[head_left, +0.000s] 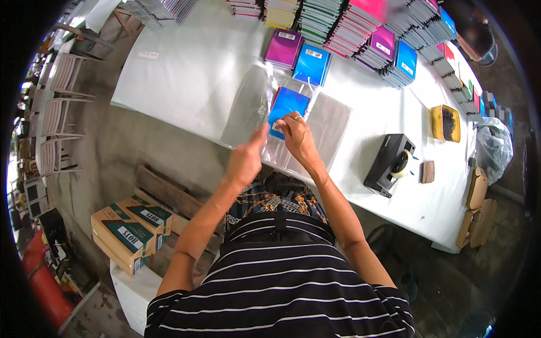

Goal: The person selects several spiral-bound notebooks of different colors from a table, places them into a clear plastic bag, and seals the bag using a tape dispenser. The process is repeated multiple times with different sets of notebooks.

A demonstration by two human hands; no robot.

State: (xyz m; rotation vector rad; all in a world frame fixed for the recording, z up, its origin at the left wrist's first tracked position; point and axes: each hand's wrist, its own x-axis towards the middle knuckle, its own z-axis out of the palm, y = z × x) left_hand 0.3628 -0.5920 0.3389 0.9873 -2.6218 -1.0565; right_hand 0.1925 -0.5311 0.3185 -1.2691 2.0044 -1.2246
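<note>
A blue spiral notebook point(291, 102) lies on the white-covered table near its front edge, among clear plastic sleeves point(329, 121). Over its lower part is my right hand point(300, 137), a ring on one finger. Its thumb and fingers are pinched together; whatever is between them is too small to make out. My left hand point(245, 162) hangs at the table edge, just left of the notebook and beside the crinkled plastic. Motion smears its fingers, so its grip is unclear. Beyond lie a purple notebook point(283, 49) and another blue notebook point(311, 65).
Stacks of notebooks point(355, 25) line the table's far side. To the right stand a black tape dispenser point(390, 163), a brown block point(428, 172) and a yellow tub point(446, 124) of dark bits. Cardboard boxes point(132, 228) sit at lower left, near white chairs point(59, 115).
</note>
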